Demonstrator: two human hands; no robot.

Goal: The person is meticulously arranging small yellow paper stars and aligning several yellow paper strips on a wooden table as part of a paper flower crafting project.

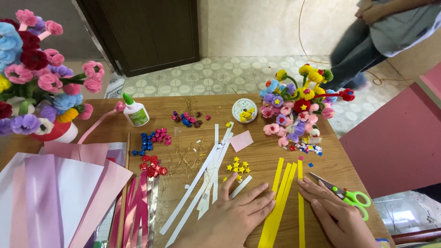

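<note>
A: Left hand [234,216] lies flat, fingers spread, palm down on the tabletop [266,156], fingertips touching the yellow strips [280,202]. Right hand [337,216] is flat too, fingers together, pressing beside the single strip on the right.

B: What might go wrong?

A: My guess: the strips lie loose and overlapping, so a sliding palm could skew or crease them. The scissors [347,194] sit touching the right hand with blades parted; a careless reach could nick a finger.

B: Counts, biggest first?

A: Two flower bouquets, one at far left [36,73] and one at the back right [298,105]. One fan of pink and white sheets [59,193]. Roughly half a dozen white strips [206,179]; about four yellow ones. One glue bottle [135,111], one round tin [244,110]. Yellow stars [239,166], about ten; the red and blue stars are too small to count.
</note>
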